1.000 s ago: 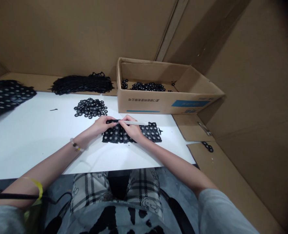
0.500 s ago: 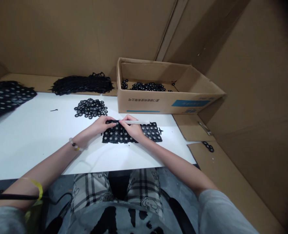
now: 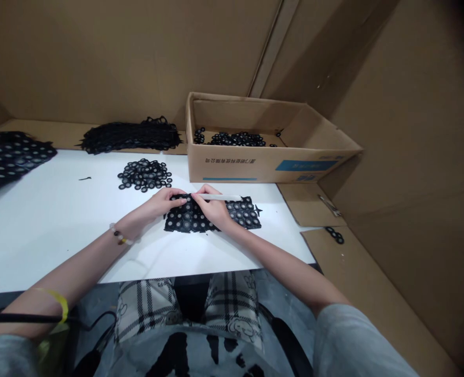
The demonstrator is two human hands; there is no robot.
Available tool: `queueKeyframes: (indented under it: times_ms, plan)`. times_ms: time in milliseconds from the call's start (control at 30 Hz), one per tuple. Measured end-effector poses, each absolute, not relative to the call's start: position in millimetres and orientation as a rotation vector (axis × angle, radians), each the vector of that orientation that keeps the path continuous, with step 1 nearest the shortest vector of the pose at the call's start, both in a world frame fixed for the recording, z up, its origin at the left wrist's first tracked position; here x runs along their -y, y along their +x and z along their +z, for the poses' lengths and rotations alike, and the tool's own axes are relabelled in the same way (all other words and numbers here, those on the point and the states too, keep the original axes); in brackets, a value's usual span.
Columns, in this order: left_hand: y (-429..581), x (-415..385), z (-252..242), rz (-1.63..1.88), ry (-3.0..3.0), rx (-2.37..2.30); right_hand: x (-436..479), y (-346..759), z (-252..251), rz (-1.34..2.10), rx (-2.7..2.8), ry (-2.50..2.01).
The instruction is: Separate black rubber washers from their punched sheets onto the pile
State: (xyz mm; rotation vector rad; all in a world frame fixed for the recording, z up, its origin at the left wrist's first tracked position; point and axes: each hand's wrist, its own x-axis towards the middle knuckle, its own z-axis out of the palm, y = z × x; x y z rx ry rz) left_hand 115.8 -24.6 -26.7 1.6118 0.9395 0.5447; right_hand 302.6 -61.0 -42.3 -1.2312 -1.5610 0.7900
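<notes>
A flat black sheet [image 3: 243, 214] with rows of ring-shaped parts lies on the white tabletop in front of me. My left hand [image 3: 165, 201] grips its upper left corner, thumb on top and the other fingers behind the edge. In my right hand [image 3: 215, 208] is a slim white pen-like tool [image 3: 226, 197], pinched near its left end, which points at the sheet's upper edge close to my left thumb. The tool's tip is too small to make out. A loose pile of black rings [image 3: 144, 175] sits just beyond my left hand.
A cardboard box [image 3: 235, 163] with black rings inside stands behind the sheet. Farther back lies a heap of black webbing scraps [image 3: 132, 136]; more dotted black sheets [image 3: 12, 159] are at far left. Joined rings [image 3: 334, 235] and tweezers [image 3: 329, 206] rest on cardboard at right.
Both hands keep nearly the same place and grip on the sheet and the tool. The whole view has shifted very slightly.
</notes>
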Motion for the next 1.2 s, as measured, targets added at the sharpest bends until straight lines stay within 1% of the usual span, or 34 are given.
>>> queueKeyframes:
  times_ms: [133, 333, 433, 733, 800, 867, 967, 1100, 1200]
  plan:
    - [115.6, 25.0, -25.4, 0.542, 1.658, -0.939, 61.3, 302.0, -43.0, 0.782, 1.575, -1.236]
    - [117.6, 23.9, -26.5, 0.598, 2.015, -1.167, 61.0, 301.6, -43.8, 0.809, 1.554, -1.281]
    - [117.4, 23.7, -23.6, 0.592, 2.119, -1.194, 60.3, 302.8, -43.0, 0.811, 1.552, -1.261]
    - [108.3, 14.7, -22.9, 0.542, 2.017, -1.176, 53.6, 316.3, -36.5, 0.745, 1.524, -1.272]
    - [109.0, 14.9, -19.4, 0.614, 1.984, -1.206, 50.9, 320.0, -34.8, 0.746, 1.506, -1.295]
    - [110.0, 16.1, -12.3, 0.793, 1.884, -1.244, 48.5, 323.4, -32.8, 0.755, 1.471, -1.307]
    - [110.0, 19.2, 1.3, 1.022, 1.603, -1.098, 45.9, 327.4, -30.3, 0.792, 1.397, -1.295]
    - [109.4, 27.1, 15.4, 1.003, 1.306, -0.716, 44.5, 331.3, -28.6, 0.818, 1.358, -1.251]
    - [110.7, 35.7, 24.1, 0.999, 1.288, -0.646, 44.8, 333.1, -27.3, 0.819, 1.359, -1.248]
